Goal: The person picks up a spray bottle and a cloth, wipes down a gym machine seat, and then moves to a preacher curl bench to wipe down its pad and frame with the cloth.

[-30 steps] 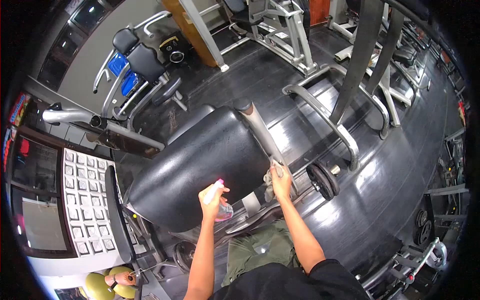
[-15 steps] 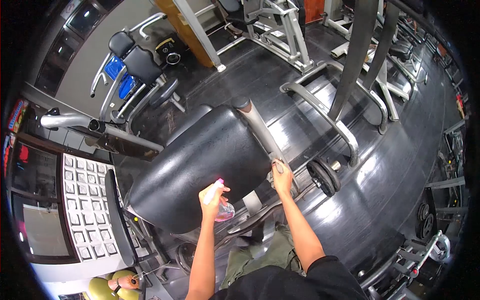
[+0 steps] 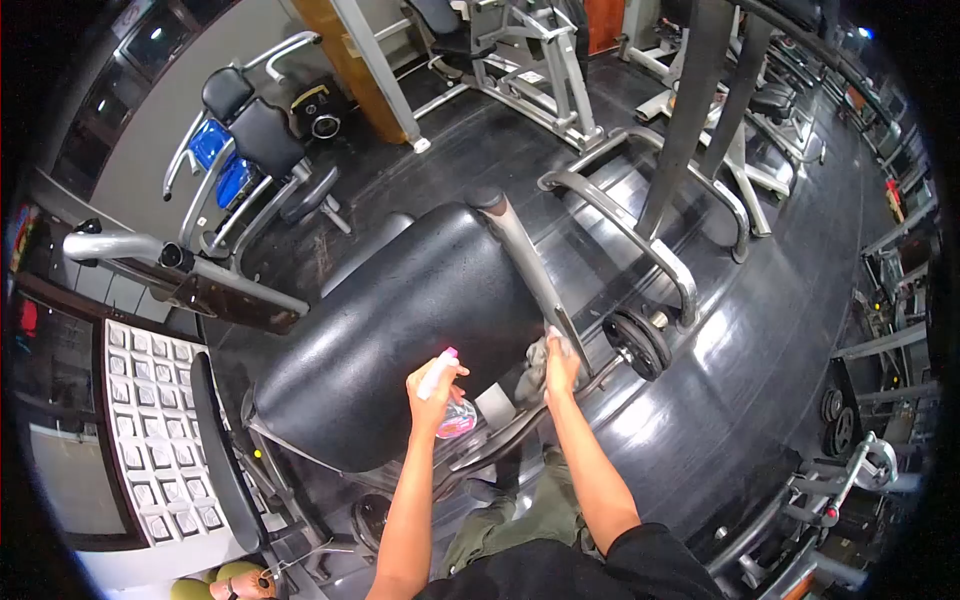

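My left hand (image 3: 432, 392) is wrapped round a clear spray bottle (image 3: 457, 418) with a white and pink nozzle and pinkish liquid, held over the near edge of a large black padded cushion (image 3: 400, 320). Bunched in my right hand (image 3: 563, 368) is a greyish cloth (image 3: 537, 372), beside the cushion's right end and against the grey metal frame (image 3: 530, 258). The fingers of my right hand are partly hidden by the cloth.
Weight plates (image 3: 637, 343) sit on a bar to the right of the frame. A padded seat machine (image 3: 265, 138) stands at the upper left. At the lower left edge, another person's hand (image 3: 245, 586) shows near green balls.
The view has shifted, and the surroundings sit further left and lower right. My right hand has moved slightly down along the frame with the cloth. My left hand still holds the bottle.
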A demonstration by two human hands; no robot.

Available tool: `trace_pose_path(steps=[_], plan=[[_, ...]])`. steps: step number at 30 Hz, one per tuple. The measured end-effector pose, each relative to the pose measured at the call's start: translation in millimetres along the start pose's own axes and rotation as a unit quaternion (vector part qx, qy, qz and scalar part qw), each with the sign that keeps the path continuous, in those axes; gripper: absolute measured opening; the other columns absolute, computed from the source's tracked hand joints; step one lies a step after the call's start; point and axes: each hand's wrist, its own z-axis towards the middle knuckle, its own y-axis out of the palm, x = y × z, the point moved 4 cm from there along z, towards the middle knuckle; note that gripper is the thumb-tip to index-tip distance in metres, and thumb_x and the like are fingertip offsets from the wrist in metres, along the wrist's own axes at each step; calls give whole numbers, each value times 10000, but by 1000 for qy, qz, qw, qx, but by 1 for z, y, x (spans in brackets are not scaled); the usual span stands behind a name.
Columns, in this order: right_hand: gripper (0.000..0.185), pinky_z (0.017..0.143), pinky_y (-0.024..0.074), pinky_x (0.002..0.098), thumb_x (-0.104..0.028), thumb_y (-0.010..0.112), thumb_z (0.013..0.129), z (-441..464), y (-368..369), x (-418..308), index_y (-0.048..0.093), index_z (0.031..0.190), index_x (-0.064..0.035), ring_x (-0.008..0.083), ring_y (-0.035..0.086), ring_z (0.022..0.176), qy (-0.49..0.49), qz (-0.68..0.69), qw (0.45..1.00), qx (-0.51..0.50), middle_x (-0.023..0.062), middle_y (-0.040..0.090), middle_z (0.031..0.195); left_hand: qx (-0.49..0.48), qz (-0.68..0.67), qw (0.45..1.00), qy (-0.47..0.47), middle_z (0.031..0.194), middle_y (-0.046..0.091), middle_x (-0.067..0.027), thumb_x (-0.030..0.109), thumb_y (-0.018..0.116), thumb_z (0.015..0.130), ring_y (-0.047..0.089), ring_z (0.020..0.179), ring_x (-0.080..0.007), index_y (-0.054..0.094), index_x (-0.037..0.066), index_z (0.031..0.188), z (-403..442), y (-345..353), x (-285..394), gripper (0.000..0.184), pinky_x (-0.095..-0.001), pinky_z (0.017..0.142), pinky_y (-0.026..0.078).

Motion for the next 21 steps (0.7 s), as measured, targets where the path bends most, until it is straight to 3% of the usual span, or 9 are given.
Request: trace_pose_path(steps=[1, 3, 4, 5, 10, 15, 17, 19, 21], plan=[[185, 542, 481, 275, -210, 607, 950, -7, 6, -16, 679, 1005, -49, 116, 605, 591, 134, 95, 983, -81, 49, 665, 753, -1, 3, 1000, 11, 851, 706, -147, 174, 601, 928, 601, 455, -148, 678, -38, 974, 0, 1, 1, 230, -285, 500, 538], [228, 652, 517, 305, -206, 617, 943, -21, 17, -31, 672, 1079, -33, 165, 642, 688, 74, -63, 995, -33, 70, 681, 808, -2, 6, 1000, 6, 844, 704, -144, 175, 598, 927, 598, 457, -147, 678, -35, 980, 1, 1, 1, 231, -285, 497, 535], [303, 771, 519, 348, -208, 633, 927, -34, 24, -38, 649, 1149, -3, 227, 656, 782, -132, -178, 975, 32, 93, 686, 853, 0, 3, 1000, 3, 845, 704, -146, 170, 595, 927, 597, 459, -148, 676, -37, 984, 1, 0, 1, 230, -285, 496, 534], [312, 902, 475, 365, -166, 679, 886, -48, 24, -31, 666, 1170, -36, 261, 646, 945, -144, -165, 975, 29, 105, 680, 1020, 2, -1, 1000, -1, 847, 704, -147, 166, 592, 927, 596, 460, -149, 674, -40, 987, 1, 0, 0, 229, -286, 495, 534], [608, 996, 428, 389, 7, 597, 817, -116, 28, -32, 488, 1406, -92, 319, 580, 1120, -277, -255, 913, -160, 186, 584, 1158, -14, 13, 1000, -2, 856, 705, -151, 163, 586, 932, 594, 463, -149, 665, -47, 1028, 2, -3, -2, 244, -288, 493, 535], [515, 931, 472, 412, -50, 647, 834, -78, 28, -69, 498, 1327, -63, 323, 614, 1110, -182, -157, 965, -107, 182, 649, 1111, -13, 3, 1000, -7, 863, 705, -155, 166, 586, 936, 597, 468, -150, 649, -48, 1103, 1, -3, -3, 278, -292, 500, 539], [463, 912, 473, 402, -101, 700, 832, -49, 27, -69, 542, 1264, -49, 314, 628, 1070, -260, -185, 948, -17, 171, 666, 1068, -12, 5, 1000, -7, 866, 705, -160, 166, 584, 937, 599, 470, -154, 639, -47, 1133, 1, -3, -3, 295, -298, 509, 545], [425, 921, 466, 386, -140, 743, 811, -24, 24, -68, 595, 1197, -42, 321, 625, 1049, -157, -113, 981, 9, 166, 657, 1071, -12, 5, 1000, -6, 866, 704, -160, 168, 584, 937, 599, 469, -155, 639, -46, 1134, 1, -5, -5, 296, -299, 513, 547], [372, 958, 450, 377, -153, 749, 803, -19, 26, -79, 641, 1140, -38, 321, 604, 1076, -257, -164, 952, 24, 156, 632, 1118, -13, 4, 1000, -6, 865, 704, -161, 170, 584, 937, 599, 468, -157, 639, -45, 1136, 0, -5, -6, 297, -301, 516, 549]])
